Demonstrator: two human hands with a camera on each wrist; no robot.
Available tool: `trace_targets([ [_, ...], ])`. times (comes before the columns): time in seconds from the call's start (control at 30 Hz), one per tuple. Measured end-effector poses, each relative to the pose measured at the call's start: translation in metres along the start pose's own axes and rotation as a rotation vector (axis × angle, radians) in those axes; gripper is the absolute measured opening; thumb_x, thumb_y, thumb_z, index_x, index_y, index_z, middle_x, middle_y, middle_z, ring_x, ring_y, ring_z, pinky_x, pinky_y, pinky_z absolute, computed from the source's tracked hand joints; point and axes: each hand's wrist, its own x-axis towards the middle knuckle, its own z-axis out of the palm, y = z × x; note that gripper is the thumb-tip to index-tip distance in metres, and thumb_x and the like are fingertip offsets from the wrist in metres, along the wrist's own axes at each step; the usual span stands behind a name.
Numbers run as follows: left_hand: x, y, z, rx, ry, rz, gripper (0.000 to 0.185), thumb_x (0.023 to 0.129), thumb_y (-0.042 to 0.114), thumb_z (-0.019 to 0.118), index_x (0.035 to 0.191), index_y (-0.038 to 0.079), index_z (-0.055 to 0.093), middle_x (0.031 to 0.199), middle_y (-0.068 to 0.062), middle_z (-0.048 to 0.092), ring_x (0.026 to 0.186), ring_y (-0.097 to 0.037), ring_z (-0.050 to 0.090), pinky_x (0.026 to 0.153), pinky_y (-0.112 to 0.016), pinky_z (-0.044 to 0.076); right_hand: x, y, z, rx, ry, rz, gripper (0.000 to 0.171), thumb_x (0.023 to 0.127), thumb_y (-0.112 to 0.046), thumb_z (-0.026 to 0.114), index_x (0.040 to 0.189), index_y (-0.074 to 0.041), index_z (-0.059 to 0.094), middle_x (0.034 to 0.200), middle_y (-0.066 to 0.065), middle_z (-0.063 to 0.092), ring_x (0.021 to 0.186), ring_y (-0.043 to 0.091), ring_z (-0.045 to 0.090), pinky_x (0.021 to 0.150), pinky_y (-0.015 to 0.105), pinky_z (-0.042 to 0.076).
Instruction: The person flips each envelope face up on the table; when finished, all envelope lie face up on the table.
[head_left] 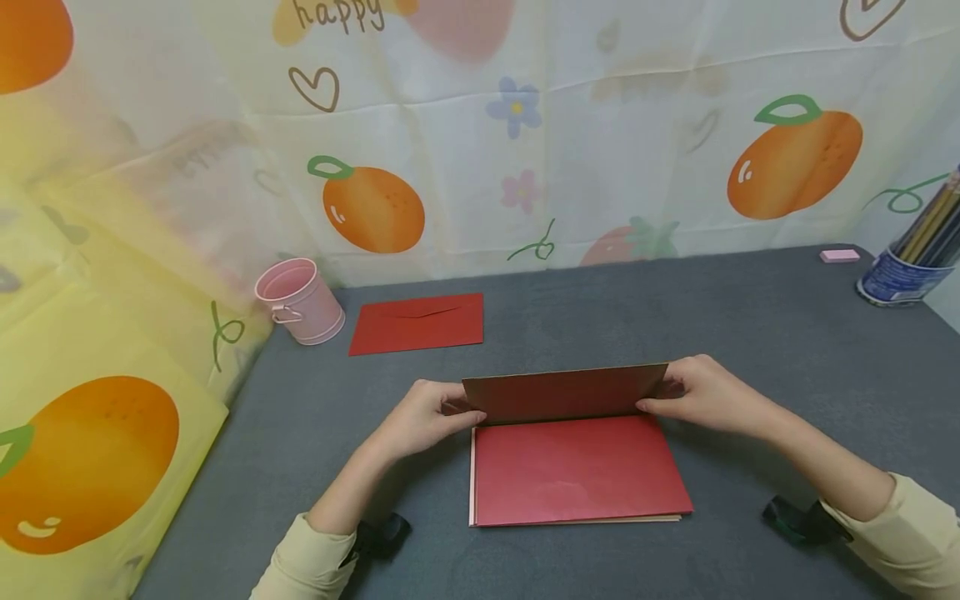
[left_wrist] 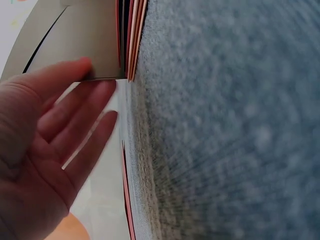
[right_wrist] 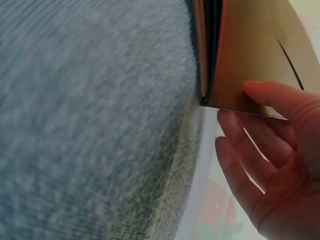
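A brown sheet of card (head_left: 566, 396) stands tilted up along the far edge of a red paper stack (head_left: 577, 471). My left hand (head_left: 433, 417) pinches its left end, and my right hand (head_left: 701, 396) pinches the right end. In the left wrist view the thumb lies on the near face of the card (left_wrist: 92, 42), with the other fingers around behind it. The right wrist view shows a matching grip on the card (right_wrist: 247, 55), which has a dark slanting line. Thin red, dark and tan layers show at the edge of the stack (left_wrist: 134, 40).
Behind the stack lies a red envelope (head_left: 416, 329) with a pointed flap. A pink bucket (head_left: 300, 304) stands at the back left. At the back right are a pink eraser (head_left: 839, 256) and a blue tin (head_left: 903, 279) of pencils. A fruit-patterned cloth (head_left: 465, 200) hangs behind the grey table.
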Motion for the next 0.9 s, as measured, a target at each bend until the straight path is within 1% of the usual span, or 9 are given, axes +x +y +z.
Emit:
trace_targets([
  [0.07, 0.0, -0.002, 0.0, 0.072, -0.019, 0.003, 0.015, 0.088, 0.013, 0.073, 0.103, 0.016, 0.075, 0.094, 0.007, 0.073, 0.085, -0.004, 0.067, 0.073, -0.026, 0.054, 0.0, 0.002, 0.001, -0.026, -0.008, -0.016, 0.004, 0.086, -0.019, 0.075, 0.09, -0.017, 0.075, 0.081, -0.012, 0.07, 0.062, 0.0, 0.056, 0.054, 0.023, 0.045],
  [0.13, 0.0, -0.003, 0.0, 0.127, -0.028, 0.008, 0.016, 0.088, 0.014, 0.074, 0.103, 0.017, 0.076, 0.094, 0.008, 0.073, 0.084, -0.003, 0.065, 0.072, -0.026, 0.053, 0.0, 0.004, 0.001, -0.053, -0.014, -0.031, 0.006, 0.086, -0.017, 0.076, 0.092, -0.016, 0.075, 0.083, -0.013, 0.069, 0.069, 0.0, 0.061, 0.058, 0.024, 0.049],
  [0.2, 0.0, -0.003, 0.0, 0.152, -0.03, 0.009, 0.017, 0.087, 0.014, 0.074, 0.103, 0.018, 0.076, 0.094, 0.009, 0.073, 0.082, -0.002, 0.064, 0.072, -0.026, 0.052, 0.001, 0.005, 0.002, -0.074, -0.021, -0.03, 0.008, 0.085, -0.017, 0.076, 0.093, -0.015, 0.074, 0.083, -0.014, 0.069, 0.07, 0.0, 0.062, 0.06, 0.024, 0.05],
  [0.33, 0.0, -0.003, 0.001, 0.157, -0.023, 0.011, 0.015, 0.087, 0.014, 0.075, 0.101, 0.018, 0.075, 0.092, 0.009, 0.072, 0.079, -0.002, 0.063, 0.071, -0.026, 0.052, 0.002, 0.008, 0.004, -0.095, -0.027, -0.026, 0.011, 0.085, -0.018, 0.076, 0.096, -0.015, 0.074, 0.083, -0.014, 0.069, 0.07, -0.001, 0.062, 0.062, 0.024, 0.051],
  [0.43, 0.0, -0.005, 0.0, 0.133, -0.011, 0.006, 0.012, 0.087, 0.013, 0.074, 0.099, 0.015, 0.075, 0.089, 0.008, 0.072, 0.078, -0.003, 0.063, 0.071, -0.026, 0.053, 0.003, 0.008, 0.003, -0.079, -0.02, -0.022, 0.012, 0.085, -0.019, 0.077, 0.097, -0.016, 0.074, 0.084, -0.013, 0.07, 0.07, 0.0, 0.062, 0.062, 0.024, 0.051],
  [0.53, 0.002, -0.007, 0.0, 0.109, 0.014, 0.0, 0.006, 0.086, 0.012, 0.075, 0.092, 0.013, 0.074, 0.084, 0.007, 0.071, 0.076, -0.005, 0.064, 0.071, -0.026, 0.054, 0.004, 0.009, 0.002, -0.049, -0.003, -0.004, 0.011, 0.085, -0.021, 0.077, 0.094, -0.017, 0.074, 0.083, -0.012, 0.07, 0.067, 0.002, 0.061, 0.059, 0.024, 0.048],
  [0.67, 0.007, -0.009, -0.001, 0.085, 0.079, -0.038, 0.005, 0.086, 0.014, 0.076, 0.088, 0.013, 0.072, 0.081, 0.006, 0.07, 0.074, -0.007, 0.064, 0.069, -0.027, 0.054, 0.007, 0.01, -0.001, -0.017, 0.046, 0.031, 0.01, 0.085, -0.025, 0.078, 0.09, -0.018, 0.072, 0.08, -0.01, 0.07, 0.066, 0.005, 0.061, 0.056, 0.025, 0.046],
  [0.8, 0.013, -0.009, -0.001, 0.017, 0.163, -0.125, 0.015, 0.084, 0.014, 0.078, 0.098, 0.01, 0.073, 0.084, 0.003, 0.071, 0.078, -0.01, 0.067, 0.069, -0.028, 0.054, 0.012, 0.012, -0.004, 0.032, 0.086, 0.101, 0.015, 0.085, -0.028, 0.077, 0.083, -0.017, 0.067, 0.078, -0.006, 0.069, 0.067, 0.011, 0.059, 0.056, 0.026, 0.044],
  [0.9, 0.019, -0.01, -0.001, -0.076, 0.229, -0.204, 0.024, 0.083, 0.015, 0.078, 0.105, 0.006, 0.072, 0.088, -0.003, 0.072, 0.079, -0.015, 0.069, 0.069, -0.028, 0.054, 0.016, 0.014, -0.008, 0.134, 0.1, 0.161, 0.021, 0.086, -0.027, 0.076, 0.087, -0.01, 0.064, 0.083, 0.001, 0.069, 0.073, 0.014, 0.063, 0.061, 0.027, 0.049],
])
